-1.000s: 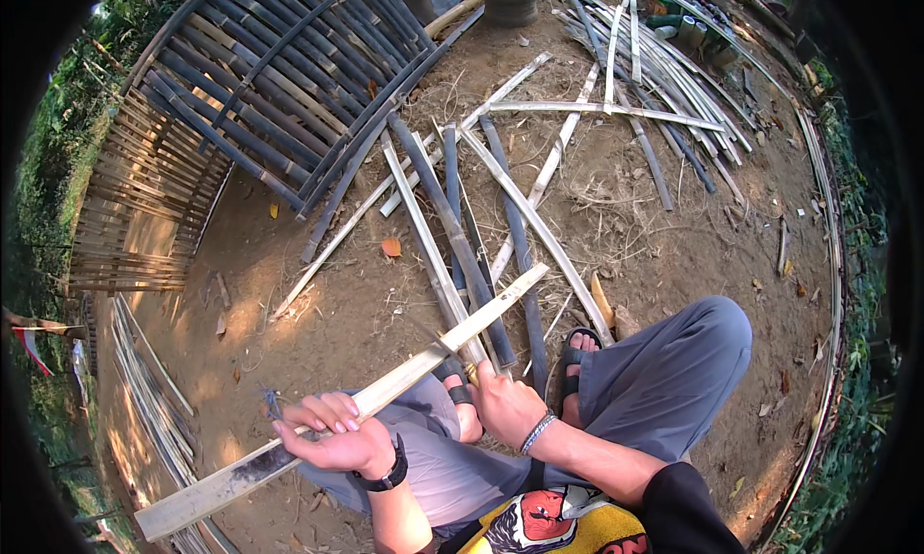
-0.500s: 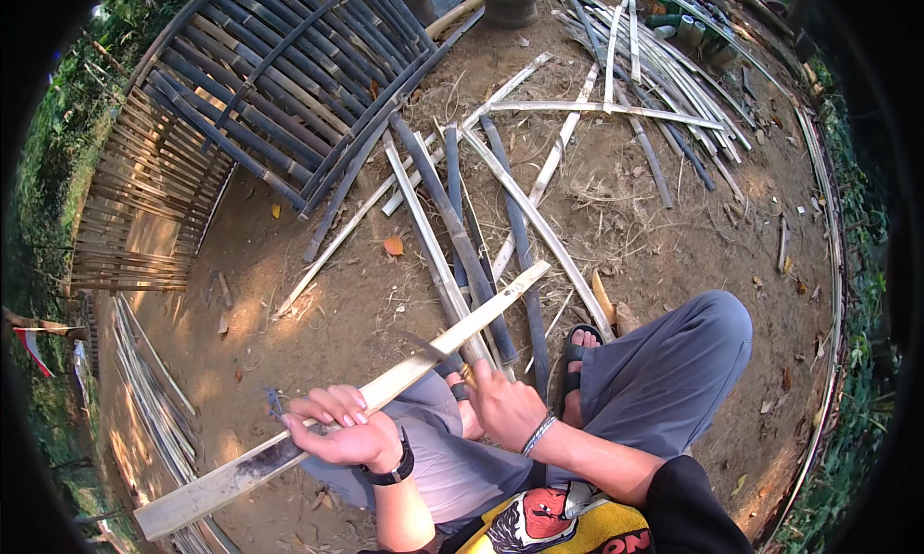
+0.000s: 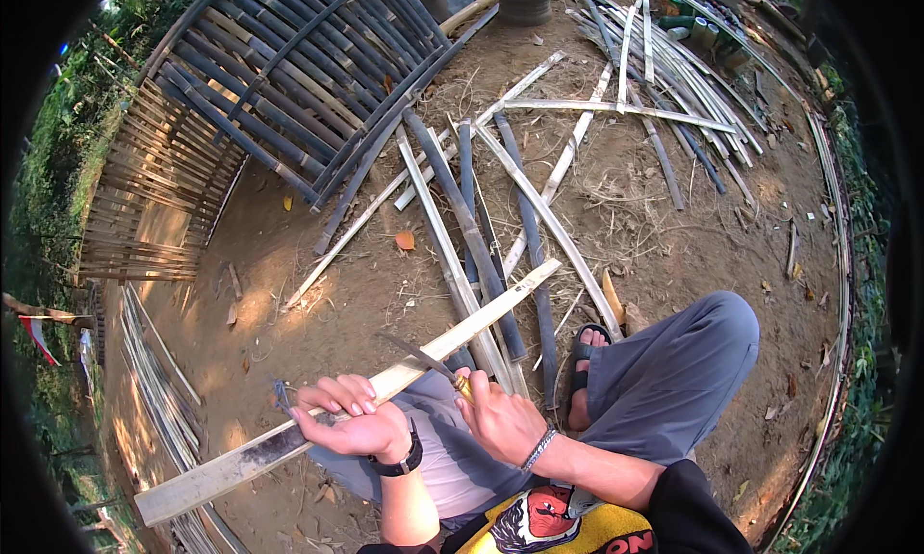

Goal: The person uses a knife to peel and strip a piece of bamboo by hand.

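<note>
Shaving the slat (image 3: 452, 337) cleanly calls, I judge, for a shallow blade angle and strokes away from the body. The slat lies slantwise across the lap, its far end over the ground. The left hand (image 3: 351, 424) is curled around it, pinning it; the right hand (image 3: 500, 421) is closed on the knife (image 3: 423, 357), whose blade rests on the slat's upper edge.
</note>
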Demonstrator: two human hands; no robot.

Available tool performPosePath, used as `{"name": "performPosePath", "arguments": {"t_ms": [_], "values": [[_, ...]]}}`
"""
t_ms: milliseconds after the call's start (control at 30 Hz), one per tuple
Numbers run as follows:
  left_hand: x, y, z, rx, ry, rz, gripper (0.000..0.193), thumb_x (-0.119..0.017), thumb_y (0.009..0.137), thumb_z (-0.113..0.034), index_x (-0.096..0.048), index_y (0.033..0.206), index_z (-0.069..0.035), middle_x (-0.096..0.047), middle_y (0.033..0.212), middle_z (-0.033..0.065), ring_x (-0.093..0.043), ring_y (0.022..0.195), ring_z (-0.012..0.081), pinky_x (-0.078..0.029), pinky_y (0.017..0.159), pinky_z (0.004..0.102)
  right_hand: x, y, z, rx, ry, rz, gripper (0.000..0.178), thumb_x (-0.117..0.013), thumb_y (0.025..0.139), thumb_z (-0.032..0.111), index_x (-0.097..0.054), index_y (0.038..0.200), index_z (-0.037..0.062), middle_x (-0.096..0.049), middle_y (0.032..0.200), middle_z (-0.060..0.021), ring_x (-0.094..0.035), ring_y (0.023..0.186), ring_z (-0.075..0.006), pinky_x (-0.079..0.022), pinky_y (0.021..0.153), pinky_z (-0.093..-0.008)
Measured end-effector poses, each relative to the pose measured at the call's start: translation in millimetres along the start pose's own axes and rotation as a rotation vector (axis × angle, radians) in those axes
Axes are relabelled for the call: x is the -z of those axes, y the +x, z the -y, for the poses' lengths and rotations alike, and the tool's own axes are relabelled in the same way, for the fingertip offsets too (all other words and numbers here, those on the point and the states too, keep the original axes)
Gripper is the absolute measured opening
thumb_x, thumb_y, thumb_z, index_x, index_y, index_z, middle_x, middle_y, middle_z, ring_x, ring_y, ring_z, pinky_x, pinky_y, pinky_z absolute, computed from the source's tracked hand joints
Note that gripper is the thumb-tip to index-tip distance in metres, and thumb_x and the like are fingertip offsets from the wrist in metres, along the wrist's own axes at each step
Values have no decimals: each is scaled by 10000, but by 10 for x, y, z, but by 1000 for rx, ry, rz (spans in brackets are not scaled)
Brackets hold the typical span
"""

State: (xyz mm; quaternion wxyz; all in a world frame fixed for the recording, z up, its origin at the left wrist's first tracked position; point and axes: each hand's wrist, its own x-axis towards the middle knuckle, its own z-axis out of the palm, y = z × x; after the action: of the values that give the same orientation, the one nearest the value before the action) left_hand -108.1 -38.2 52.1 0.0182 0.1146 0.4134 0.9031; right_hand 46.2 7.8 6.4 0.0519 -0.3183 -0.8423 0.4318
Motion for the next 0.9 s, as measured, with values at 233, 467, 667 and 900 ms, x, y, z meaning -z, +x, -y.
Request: {"name": "performPosePath", "arguments": {"t_ms": [233, 467, 667, 900], "values": [[-84, -59, 38, -120, -6, 119, 605, -307, 943, -660, -372, 734, -96, -337, 491, 9, -342, 371, 101, -295, 383, 213, 147, -59, -30, 54, -82, -28, 307, -486, 968, 233, -406, 1128, -17, -560, 910, -229, -623, 585, -414, -515, 488, -486], [-182, -170, 72, -183, 54, 182, 658, -265, 912, -734, -347, 771, -97, -348, 507, 14, -339, 383, 101, -292, 387, 210, 250, -60, -110, 81, -207, -60, 375, -479, 970, 218, -406, 1234, -38, -588, 785, -179, -650, 555, -344, -511, 434, -437], [-238, -236, 51, -175, -7, 198, 659, -251, 911, -744, -335, 776, -104, -355, 524, 17, -326, 387, 104, -283, 394, 206, 290, -180, 63, 88, -223, -46, 378, -450, 974, 192, -400, 1245, -68, -576, 764, -168, -640, 525, -333, -500, 417, -434], [-267, -289, 63, -177, -11, 221, 677, -262, 894, -764, -334, 786, -99, -352, 524, 17, -337, 391, 109, -272, 393, 216, 423, -223, 158, 55, -289, -34, 314, -469, 953, 182, -434, 1154, -57, -567, 706, -155, -640, 509, -326, -501, 407, -425]]}}
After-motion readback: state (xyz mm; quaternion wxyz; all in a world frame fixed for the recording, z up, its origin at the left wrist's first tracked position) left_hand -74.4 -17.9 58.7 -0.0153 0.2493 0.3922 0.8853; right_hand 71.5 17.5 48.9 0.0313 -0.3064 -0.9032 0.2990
